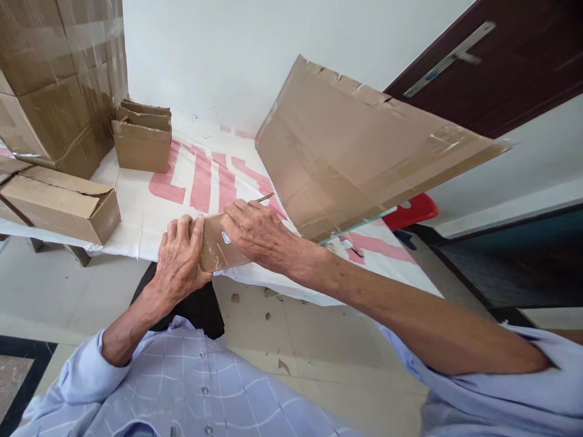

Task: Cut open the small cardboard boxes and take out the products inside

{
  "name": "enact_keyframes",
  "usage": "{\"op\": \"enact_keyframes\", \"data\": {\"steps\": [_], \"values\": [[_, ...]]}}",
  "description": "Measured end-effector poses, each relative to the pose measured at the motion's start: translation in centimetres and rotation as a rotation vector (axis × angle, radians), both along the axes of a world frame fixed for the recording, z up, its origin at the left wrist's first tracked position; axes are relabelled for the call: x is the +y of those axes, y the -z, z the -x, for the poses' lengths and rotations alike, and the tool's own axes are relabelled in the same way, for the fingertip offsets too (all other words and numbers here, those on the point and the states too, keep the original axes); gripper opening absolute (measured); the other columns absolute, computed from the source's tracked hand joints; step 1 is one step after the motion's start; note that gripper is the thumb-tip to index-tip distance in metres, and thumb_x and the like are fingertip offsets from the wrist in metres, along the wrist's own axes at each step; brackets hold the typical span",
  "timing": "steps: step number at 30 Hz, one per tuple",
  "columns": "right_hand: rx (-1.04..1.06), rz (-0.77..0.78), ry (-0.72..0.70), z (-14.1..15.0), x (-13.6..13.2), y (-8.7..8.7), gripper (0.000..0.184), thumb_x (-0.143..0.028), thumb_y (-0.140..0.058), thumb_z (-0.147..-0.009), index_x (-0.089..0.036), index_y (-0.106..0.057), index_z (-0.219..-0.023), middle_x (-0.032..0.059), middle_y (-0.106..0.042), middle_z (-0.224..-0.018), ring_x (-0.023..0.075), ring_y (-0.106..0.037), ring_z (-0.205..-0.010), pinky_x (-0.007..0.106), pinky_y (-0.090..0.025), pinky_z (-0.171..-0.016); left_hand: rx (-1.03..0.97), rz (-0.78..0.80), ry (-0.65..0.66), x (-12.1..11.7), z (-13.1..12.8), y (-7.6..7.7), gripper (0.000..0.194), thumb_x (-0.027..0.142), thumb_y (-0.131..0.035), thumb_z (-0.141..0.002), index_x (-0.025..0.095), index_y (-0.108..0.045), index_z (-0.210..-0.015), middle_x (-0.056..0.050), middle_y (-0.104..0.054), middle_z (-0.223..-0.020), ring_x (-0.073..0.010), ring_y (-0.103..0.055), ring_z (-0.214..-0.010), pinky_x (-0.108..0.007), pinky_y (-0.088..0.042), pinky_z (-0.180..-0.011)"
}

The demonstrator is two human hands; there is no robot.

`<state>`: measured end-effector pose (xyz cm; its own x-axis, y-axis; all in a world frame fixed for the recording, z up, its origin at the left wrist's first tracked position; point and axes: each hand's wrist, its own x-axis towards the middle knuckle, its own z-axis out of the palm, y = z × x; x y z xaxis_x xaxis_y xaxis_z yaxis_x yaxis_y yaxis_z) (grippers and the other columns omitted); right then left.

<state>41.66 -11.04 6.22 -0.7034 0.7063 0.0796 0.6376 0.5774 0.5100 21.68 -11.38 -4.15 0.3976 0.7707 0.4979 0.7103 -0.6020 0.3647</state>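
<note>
A small brown cardboard piece (213,249) with shiny tape on it lies at the front edge of the cloth-covered table. My left hand (178,258) grips its left end, fingers over the far side and thumb at the near corner. My right hand (255,233) rests on the right part of the cardboard, its fingers closed around a slim pen-like tool (265,197). One end of the tool sticks out past the knuckles, and its other end is hidden. Beside the right fingers, a small blue-and-white mark (225,237) shows on the cardboard.
A large cardboard sheet (346,145) leans over the table's right side, with a red plastic item (414,210) behind it. An opened small box (142,139), a long box (64,200) and tall taped cartons (59,79) stand left. Scraps (235,298) lie on the floor.
</note>
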Motion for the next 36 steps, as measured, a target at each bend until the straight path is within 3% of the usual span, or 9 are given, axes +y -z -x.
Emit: {"op": "enact_keyframes", "data": {"steps": [4,9,19,26,31,36], "values": [[-0.036,-0.022,-0.013,0.0,0.1,0.2,0.044,0.012,-0.039,-0.094,-0.013,-0.074,-0.103,0.0136,-0.07,-0.095,0.0272,-0.053,-0.086,0.04,-0.036,-0.075,0.02,-0.015,-0.003,-0.1,0.0,-0.1,0.098,0.022,-0.073,-0.073,0.017,-0.038,-0.165,-0.023,-0.054,-0.148,-0.042,-0.054,-0.132,-0.06,-0.057,-0.104],[0.075,0.006,-0.027,-0.4,0.2,0.5,0.042,0.012,-0.041,-0.093,-0.014,-0.073,-0.101,0.0131,-0.07,-0.097,0.0267,-0.053,-0.088,0.04,-0.037,-0.078,0.025,-0.008,0.008,0.0,0.0,-0.1,0.098,0.023,-0.073,-0.075,0.018,-0.036,-0.165,-0.023,-0.054,-0.147,-0.0429,-0.053,-0.132,-0.061,-0.057,-0.104],[0.137,0.004,-0.058,-1.2,0.2,0.9,0.031,0.0,-0.05,-0.105,-0.015,-0.074,-0.093,0.0101,-0.068,-0.09,0.0249,-0.052,-0.085,0.038,-0.038,-0.078,0.007,-0.001,0.001,0.0,0.0,0.1,0.101,0.024,-0.075,-0.075,0.02,-0.034,-0.167,-0.022,-0.053,-0.148,-0.0432,-0.053,-0.133,-0.061,-0.056,-0.105],[0.138,-0.019,-0.052,-0.9,0.3,1.0,0.034,0.003,-0.046,-0.103,-0.014,-0.074,-0.094,0.012,-0.07,-0.093,0.0245,-0.052,-0.085,0.039,-0.038,-0.078,0.034,-0.01,-0.003,-0.1,0.0,0.0,0.098,0.024,-0.074,-0.075,0.015,-0.036,-0.165,-0.024,-0.054,-0.147,-0.0432,-0.053,-0.132,-0.061,-0.057,-0.104],[0.089,-0.042,-0.052,-1.0,0.3,1.0,0.034,0.003,-0.045,-0.103,-0.014,-0.073,-0.093,0.0119,-0.069,-0.091,0.0251,-0.052,-0.085,0.039,-0.04,-0.077,0.031,-0.007,-0.001,-0.1,0.1,-0.1,0.098,0.026,-0.074,-0.077,0.018,-0.034,-0.166,-0.023,-0.054,-0.147,-0.0426,-0.054,-0.132,-0.06,-0.057,-0.104],[0.127,0.016,-0.026,-1.2,0.3,0.9,0.031,0.0,-0.049,-0.105,-0.015,-0.073,-0.094,0.0117,-0.069,-0.092,0.0251,-0.053,-0.086,0.038,-0.039,-0.076,0.017,0.001,0.007,0.0,0.1,0.0,0.102,0.024,-0.075,-0.074,0.019,-0.033,-0.167,-0.024,-0.053,-0.149,-0.0439,-0.053,-0.133,-0.062,-0.056,-0.104]]}}
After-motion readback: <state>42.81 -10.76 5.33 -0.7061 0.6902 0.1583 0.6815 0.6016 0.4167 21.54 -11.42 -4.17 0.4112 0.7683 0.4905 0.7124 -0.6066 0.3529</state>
